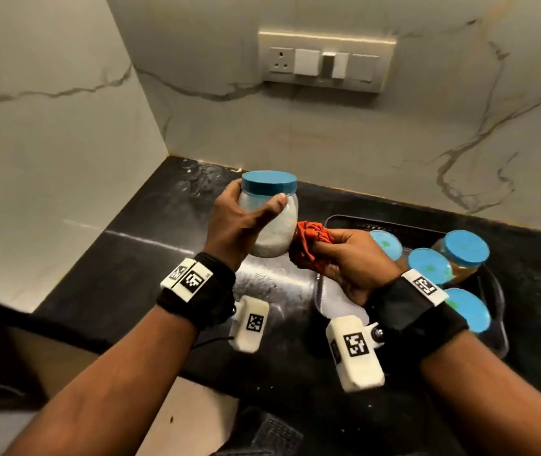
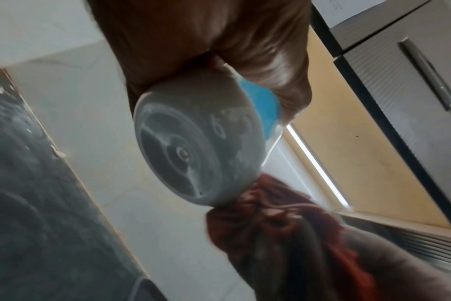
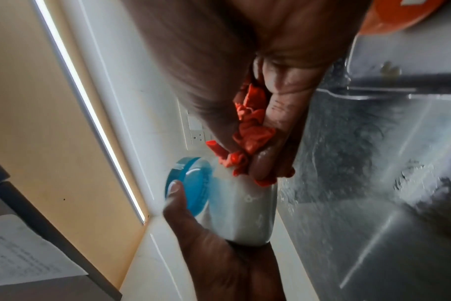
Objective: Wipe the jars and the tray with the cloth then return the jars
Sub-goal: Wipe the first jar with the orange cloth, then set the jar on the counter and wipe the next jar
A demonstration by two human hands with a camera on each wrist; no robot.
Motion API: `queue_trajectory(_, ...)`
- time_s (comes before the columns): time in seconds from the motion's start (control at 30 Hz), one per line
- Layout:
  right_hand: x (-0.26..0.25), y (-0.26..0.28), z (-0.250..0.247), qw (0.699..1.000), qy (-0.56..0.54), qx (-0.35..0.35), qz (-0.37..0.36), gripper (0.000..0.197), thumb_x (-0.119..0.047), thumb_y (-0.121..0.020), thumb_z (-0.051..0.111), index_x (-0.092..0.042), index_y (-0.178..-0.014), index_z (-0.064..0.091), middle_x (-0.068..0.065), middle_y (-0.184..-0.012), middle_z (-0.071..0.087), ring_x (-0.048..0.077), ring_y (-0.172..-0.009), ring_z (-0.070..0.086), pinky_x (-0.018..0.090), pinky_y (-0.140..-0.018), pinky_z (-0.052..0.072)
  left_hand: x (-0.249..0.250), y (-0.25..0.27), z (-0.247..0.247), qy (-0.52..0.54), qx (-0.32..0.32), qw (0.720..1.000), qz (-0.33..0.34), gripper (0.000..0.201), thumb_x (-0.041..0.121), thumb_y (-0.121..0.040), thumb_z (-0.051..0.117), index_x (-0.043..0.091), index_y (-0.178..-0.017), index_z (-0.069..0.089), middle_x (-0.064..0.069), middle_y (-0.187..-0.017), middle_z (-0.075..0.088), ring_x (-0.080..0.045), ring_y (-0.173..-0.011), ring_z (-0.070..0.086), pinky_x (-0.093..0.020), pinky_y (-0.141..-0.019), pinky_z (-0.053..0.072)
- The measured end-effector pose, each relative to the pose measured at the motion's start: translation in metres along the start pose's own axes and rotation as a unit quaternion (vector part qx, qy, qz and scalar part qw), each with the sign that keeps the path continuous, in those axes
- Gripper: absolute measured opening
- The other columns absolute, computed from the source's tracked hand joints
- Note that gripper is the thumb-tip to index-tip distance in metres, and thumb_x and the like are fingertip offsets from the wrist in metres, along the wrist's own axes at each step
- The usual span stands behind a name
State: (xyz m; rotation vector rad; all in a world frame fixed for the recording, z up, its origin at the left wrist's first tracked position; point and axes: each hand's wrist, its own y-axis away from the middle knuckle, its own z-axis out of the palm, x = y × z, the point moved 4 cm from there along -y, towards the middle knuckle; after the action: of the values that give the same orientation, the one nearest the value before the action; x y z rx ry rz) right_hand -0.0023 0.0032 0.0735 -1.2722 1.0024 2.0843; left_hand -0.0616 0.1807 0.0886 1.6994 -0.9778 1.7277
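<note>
The left hand [image 1: 233, 222] holds a jar [image 1: 274, 225] above the black counter [image 1: 150, 232], fingers and thumb curled round its clear body just under the blue lid [image 1: 269, 182]; the thumb lies across the front of the jar below the lid's rim. The jar stands roughly upright and is filled with something white. From the left wrist view its ribbed base [image 2: 173, 154] shows, clear of any surface. The right hand [image 1: 354, 261] clutches a bunched red cloth [image 1: 312, 245], fingers closed tight on it, and presses the wad against the jar's lower right side; the right wrist view shows the cloth [image 3: 250, 138] squeezed between thumb and fingers and touching the jar's wall [image 3: 245, 209]. To the right, a dark tray [image 1: 338, 222] sits on the counter, and four more blue-lidded jars [image 1: 466, 248] stand in it, close together. A switch plate [image 1: 325, 62] is set in the marble wall behind, well above the counter.
</note>
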Motion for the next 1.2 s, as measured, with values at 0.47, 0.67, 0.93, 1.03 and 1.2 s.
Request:
queue_trajectory(0.47, 0.034, -0.008, 0.007, 0.999, 0.03, 0.002, 0.038, 0.028, 0.013, -0.091, 0.052, 0.004, -0.114, 0.066, 0.022, -0.11, 0.072, 0.029, -0.094, 0.073, 0.028, -0.074, 0.061, -0.106, -0.01, -0.132, -0.309, -0.116, 0.944, -0.009, 0.082, 0.045, -0.059, 0.089, 0.014, -0.127, 0.054, -0.001, -0.119, 0.064, -0.015, -0.107, 0.062, -0.011, -0.085, 0.049)
queue_trajectory(0.67, 0.045, -0.012, 0.007, 0.999, 0.025, 0.039, 0.028, 0.028, 0.011, -0.089, 0.057, 0.001, -0.114, 0.067, 0.026, -0.112, 0.07, 0.037, -0.104, 0.069, 0.033, -0.079, 0.062, -0.134, -0.008, -0.127, -0.288, -0.182, 0.938, -0.053, 0.089, 0.049, -0.051, 0.079, 0.016, -0.129, 0.052, -0.003, -0.121, 0.064, -0.019, -0.11, 0.063, -0.033, -0.095, 0.054)
queue_trajectory(0.93, 0.037, -0.01, -0.008, 0.999, -0.001, 0.049, 0.0, 0.032, 0.004, -0.083, 0.063, -0.004, -0.113, 0.068, 0.015, -0.105, 0.075, 0.03, -0.099, 0.072, 0.028, -0.074, 0.061, -0.136, -0.009, -0.129, -0.268, -0.231, 0.933, -0.064, 0.107, 0.054, -0.051, 0.083, 0.02, -0.144, 0.044, 0.001, -0.14, 0.055, -0.012, -0.128, 0.052, -0.027, -0.112, 0.039)
queue_trajectory(1.03, 0.033, -0.007, -0.02, 0.998, -0.01, 0.053, -0.008, 0.03, 0.004, -0.086, 0.06, -0.006, -0.114, 0.068, 0.013, -0.107, 0.074, 0.027, -0.097, 0.072, 0.026, -0.073, 0.061, -0.125, -0.01, -0.132, -0.288, -0.215, 0.931, -0.058, 0.12, 0.056, -0.053, 0.089, 0.022, -0.154, 0.033, 0.001, -0.15, 0.049, -0.009, -0.137, 0.045, -0.026, -0.114, 0.031)
queue_trajectory(1.2, 0.023, 0.007, -0.052, 0.997, 0.01, 0.06, -0.041, 0.027, 0.0, -0.088, 0.061, -0.009, -0.112, 0.069, 0.013, -0.109, 0.075, 0.027, -0.103, 0.071, 0.03, -0.084, 0.061, -0.078, -0.009, -0.103, -0.25, -0.16, 0.955, 0.024, 0.093, 0.059, -0.069, 0.075, 0.022, -0.148, 0.044, 0.004, -0.147, 0.053, -0.007, -0.138, 0.045, -0.029, -0.117, 0.033)
